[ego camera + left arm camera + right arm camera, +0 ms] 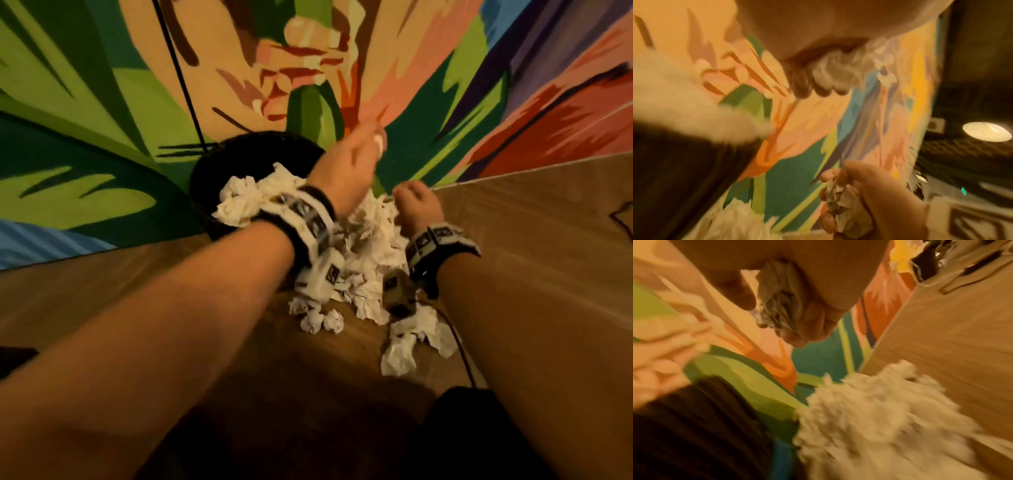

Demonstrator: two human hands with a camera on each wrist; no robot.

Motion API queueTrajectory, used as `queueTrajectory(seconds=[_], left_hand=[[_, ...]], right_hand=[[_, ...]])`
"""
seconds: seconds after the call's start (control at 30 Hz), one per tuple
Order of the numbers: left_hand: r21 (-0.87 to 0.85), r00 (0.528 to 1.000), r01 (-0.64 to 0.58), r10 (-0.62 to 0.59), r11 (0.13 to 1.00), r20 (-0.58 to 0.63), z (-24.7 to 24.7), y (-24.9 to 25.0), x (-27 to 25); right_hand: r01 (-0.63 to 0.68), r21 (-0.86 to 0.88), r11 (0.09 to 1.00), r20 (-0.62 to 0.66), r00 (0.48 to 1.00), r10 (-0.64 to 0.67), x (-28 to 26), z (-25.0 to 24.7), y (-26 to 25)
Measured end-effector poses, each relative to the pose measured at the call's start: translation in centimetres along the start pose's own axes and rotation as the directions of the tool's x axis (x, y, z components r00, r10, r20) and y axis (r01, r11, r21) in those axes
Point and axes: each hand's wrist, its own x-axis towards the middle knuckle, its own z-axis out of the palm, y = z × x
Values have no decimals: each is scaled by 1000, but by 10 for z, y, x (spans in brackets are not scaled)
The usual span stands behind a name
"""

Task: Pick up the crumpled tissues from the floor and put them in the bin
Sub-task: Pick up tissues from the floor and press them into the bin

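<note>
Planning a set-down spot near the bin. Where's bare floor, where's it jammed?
Bare wooden floor lies left of the tissue pile, in front of the bin; another bare strip runs near the camera, before the loose tissues. Crowded: the heaped bin mouth, and between bin and wooden panel, where left hand and right hand each grip a tissue.
</note>
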Motion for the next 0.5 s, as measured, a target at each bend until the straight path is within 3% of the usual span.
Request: queueTrajectory(seconds=[0.07,0.2,0.4,0.5], left_hand=[[-90,988,147,-151,985,-34,-39,2,23],[256,963,265,-241,930,-122,-108,-20,24],[446,933,332,-358,831,-26,-120,-78,-14],[540,928,335,-371,772,-46,-114,-95,-27]], right_hand=[[94,-9,996,91,991,-93,13,7,-42],[364,-217,906,300,908,-293,7,35,-97],[530,-316,787,414,823,-389,-28,72,-78],[601,-345,722,473,775,-419,-34,83,-66]])
